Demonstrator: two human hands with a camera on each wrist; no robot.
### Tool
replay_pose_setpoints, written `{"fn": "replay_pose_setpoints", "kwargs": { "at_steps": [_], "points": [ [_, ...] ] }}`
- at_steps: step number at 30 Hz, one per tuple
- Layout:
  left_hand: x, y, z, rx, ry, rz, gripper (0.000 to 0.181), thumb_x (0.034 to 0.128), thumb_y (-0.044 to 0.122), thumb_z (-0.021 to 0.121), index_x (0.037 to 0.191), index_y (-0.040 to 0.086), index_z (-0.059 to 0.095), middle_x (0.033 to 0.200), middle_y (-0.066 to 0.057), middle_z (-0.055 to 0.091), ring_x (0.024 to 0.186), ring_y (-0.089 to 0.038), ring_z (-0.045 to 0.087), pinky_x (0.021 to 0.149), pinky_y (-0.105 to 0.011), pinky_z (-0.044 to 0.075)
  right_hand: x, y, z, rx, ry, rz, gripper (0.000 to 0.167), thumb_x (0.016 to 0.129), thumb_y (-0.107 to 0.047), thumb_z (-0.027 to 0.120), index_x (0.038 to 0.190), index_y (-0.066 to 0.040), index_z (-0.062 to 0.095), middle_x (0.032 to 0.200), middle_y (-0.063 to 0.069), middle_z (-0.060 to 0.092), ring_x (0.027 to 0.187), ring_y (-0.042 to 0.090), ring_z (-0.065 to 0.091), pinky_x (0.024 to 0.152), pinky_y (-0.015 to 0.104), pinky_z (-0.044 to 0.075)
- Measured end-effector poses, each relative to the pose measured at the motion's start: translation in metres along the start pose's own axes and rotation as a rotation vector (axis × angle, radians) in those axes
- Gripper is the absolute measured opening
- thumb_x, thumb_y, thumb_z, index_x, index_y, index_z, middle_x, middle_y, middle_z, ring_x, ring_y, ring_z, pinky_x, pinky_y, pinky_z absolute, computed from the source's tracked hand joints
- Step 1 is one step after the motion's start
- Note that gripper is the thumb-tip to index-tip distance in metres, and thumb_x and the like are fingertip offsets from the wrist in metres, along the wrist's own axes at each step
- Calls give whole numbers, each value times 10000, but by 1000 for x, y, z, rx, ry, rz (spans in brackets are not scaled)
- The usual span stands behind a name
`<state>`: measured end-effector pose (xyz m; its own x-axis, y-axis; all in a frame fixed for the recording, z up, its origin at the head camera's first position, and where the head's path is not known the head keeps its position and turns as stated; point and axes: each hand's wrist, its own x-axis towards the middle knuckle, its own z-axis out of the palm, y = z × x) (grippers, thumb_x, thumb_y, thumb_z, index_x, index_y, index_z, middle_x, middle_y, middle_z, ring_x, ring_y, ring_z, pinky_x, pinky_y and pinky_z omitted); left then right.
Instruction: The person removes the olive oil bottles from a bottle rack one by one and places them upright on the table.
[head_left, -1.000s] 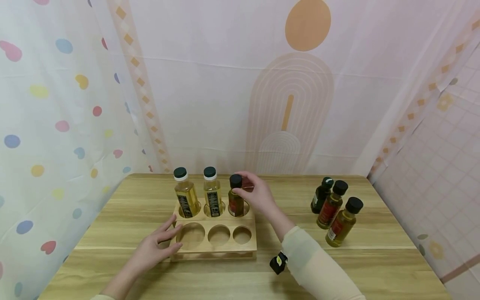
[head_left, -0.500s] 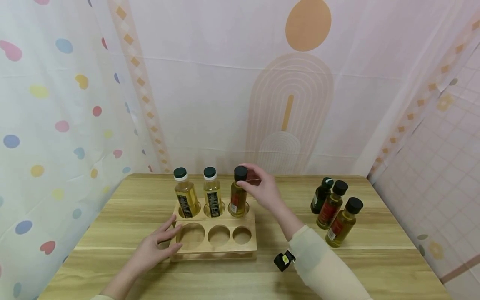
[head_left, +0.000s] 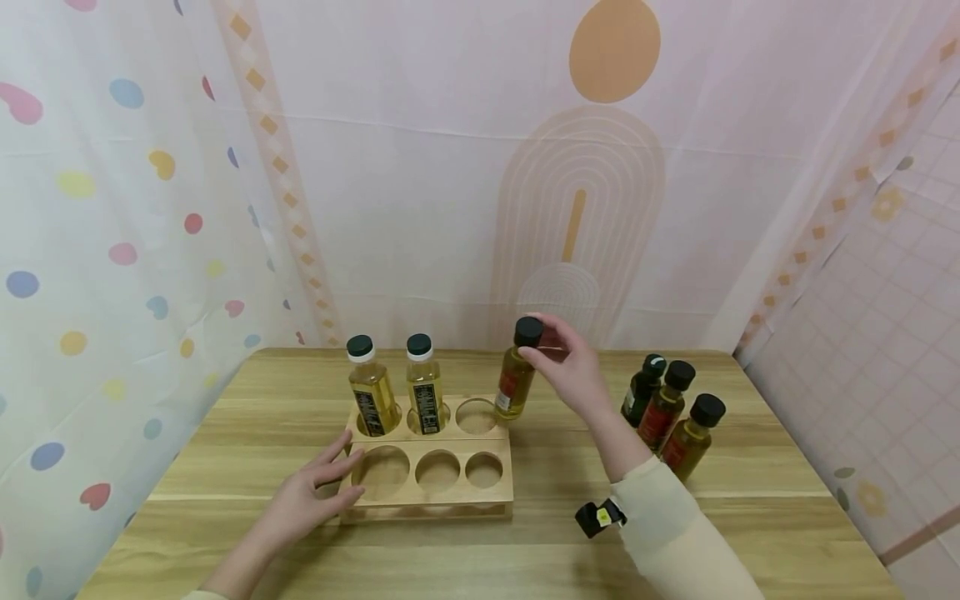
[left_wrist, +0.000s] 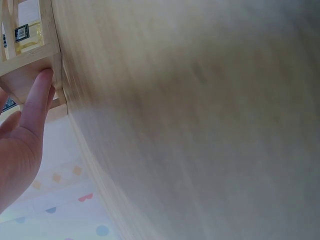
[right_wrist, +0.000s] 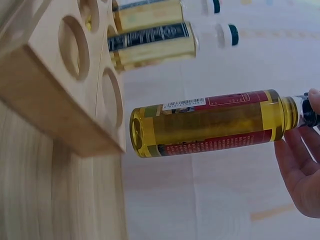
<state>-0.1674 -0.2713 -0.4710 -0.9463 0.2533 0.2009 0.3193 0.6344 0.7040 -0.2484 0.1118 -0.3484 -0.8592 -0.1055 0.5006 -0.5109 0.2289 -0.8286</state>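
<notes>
In the head view, the person's right hand (head_left: 573,371) pinches the black cap (head_left: 528,330) of an oil bottle (head_left: 516,379) between thumb and fingers. The bottle hangs slightly tilted at the back right corner of a two-step wooden rack (head_left: 495,497), its base just to the right of the last round hole in the back row. The left hand (head_left: 307,497) rests against the left end of the rack, its fingers spread and fairly straight. Two bottles of pale oil, one on the left (head_left: 372,392) and one in the middle (head_left: 425,392), stand in the back row under dark green caps. Three darker bottles (head_left: 660,412) stand close together on the right side of the wooden table (head_left: 540,571), partly behind the right arm, and a black gadget (head_left: 600,518) sits by the pale sleeve (head_left: 678,525). In the left wrist view, fingertips touch the rack's end panel; the spread of all the fingers cannot be told there. In the right wrist view, the bottle's base is clear of the hole, and yellow oil shows around its red label (right_wrist: 235,100); the thumb and fingers hold the cap end.
</notes>
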Motion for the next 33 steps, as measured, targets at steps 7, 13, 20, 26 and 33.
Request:
{"fn": "replay_pose_setpoints", "kwargs": {
  "at_steps": [7, 13, 20, 26, 33],
  "points": [
    [0, 2, 0, -2, 6, 5, 539, 895, 279, 755, 1345, 23, 604, 1568, -165, 321, 1360, -473, 357, 992, -589, 403, -8, 15, -26, -54, 22, 36, 409, 907, -69, 726, 1296, -35, 604, 1122, 176, 660, 1044, 304, 633, 922, 458, 523],
    [0, 2, 0, 1, 6, 12, 533, 896, 272, 754, 1344, 24, 605, 1568, -169, 320, 1360, -480, 353, 994, -588, 395, -14, 29, -43, -155, 60, 104, 436, 904, -99, 736, 1315, -64, 595, 1150, 164, 665, 1067, 296, 634, 923, 445, 524],
    [-1, 3, -1, 3, 6, 17, 529, 896, 271, 754, 1338, 18, 610, 1565, -177, 323, 1359, -487, 350, 990, -588, 402, -18, 42, -58, -222, 102, 146, 461, 908, -105, 732, 1341, -65, 582, 1146, 174, 657, 1053, 305, 636, 921, 458, 523],
    [-1, 2, -1, 13, 5, 13, 533, 896, 283, 754, 1339, 25, 611, 1567, -172, 321, 1358, -482, 353, 994, -585, 397, -18, 52, -64, -231, 128, 191, 457, 920, -98, 719, 1351, -67, 574, 1156, 190, 651, 1065, 318, 628, 929, 468, 517],
    [-1, 1, -1, 24, 7, 24, 532, 896, 284, 754, 1338, 24, 612, 1562, -178, 329, 1351, -475, 370, 994, -585, 395, -16, 60, -68, -240, 151, 222, 437, 936, -100, 699, 1351, -54, 567, 1180, 201, 640, 1096, 335, 611, 948, 480, 504]
  ]
}}
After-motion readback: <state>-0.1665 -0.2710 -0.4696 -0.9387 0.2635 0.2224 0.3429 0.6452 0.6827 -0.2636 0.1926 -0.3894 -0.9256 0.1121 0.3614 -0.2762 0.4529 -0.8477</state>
